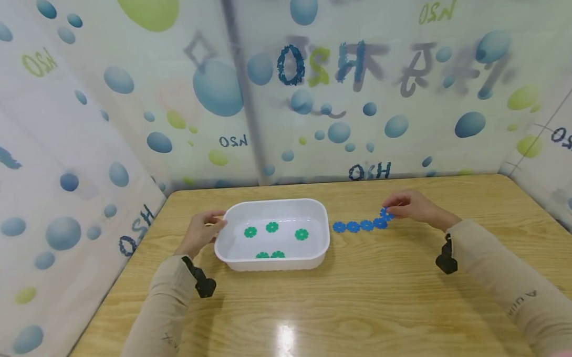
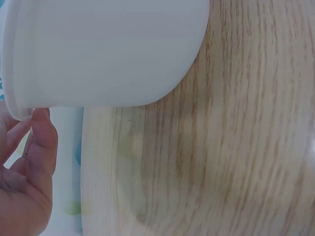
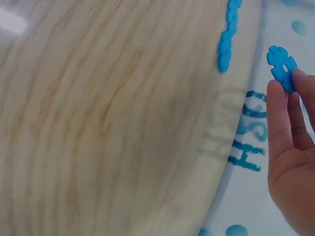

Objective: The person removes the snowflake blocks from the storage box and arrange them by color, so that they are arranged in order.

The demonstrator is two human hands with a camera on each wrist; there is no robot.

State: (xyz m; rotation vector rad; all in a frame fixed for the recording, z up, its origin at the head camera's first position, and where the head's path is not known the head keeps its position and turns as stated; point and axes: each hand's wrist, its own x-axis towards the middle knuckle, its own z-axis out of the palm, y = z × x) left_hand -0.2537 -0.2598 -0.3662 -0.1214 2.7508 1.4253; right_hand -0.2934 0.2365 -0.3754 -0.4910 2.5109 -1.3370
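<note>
My left hand (image 1: pixel 201 233) grips the left end of a white plastic basin (image 1: pixel 275 264); in the left wrist view its fingertips meet the underside of the basin's rim (image 2: pixel 15 110). Several green flower-shaped plastic discs (image 1: pixel 250 232) lie in the basin. Out to the right, my right hand (image 1: pixel 412 208) pinches a blue flower-shaped disc (image 3: pixel 281 68) between thumb and fingers. That disc is raised off the table, apart from a row of several blue discs (image 1: pixel 353 226) lying to the right of the basin. The row shows edge-on in the right wrist view.
The wooden table (image 1: pixel 290 304) carries the basin and the blue row near its back half. A printed curtain (image 1: pixel 312 120) with bubbles and lettering hangs behind the table's far edge and along both sides. Black wrist bands (image 1: pixel 446 257) sit on both sleeves.
</note>
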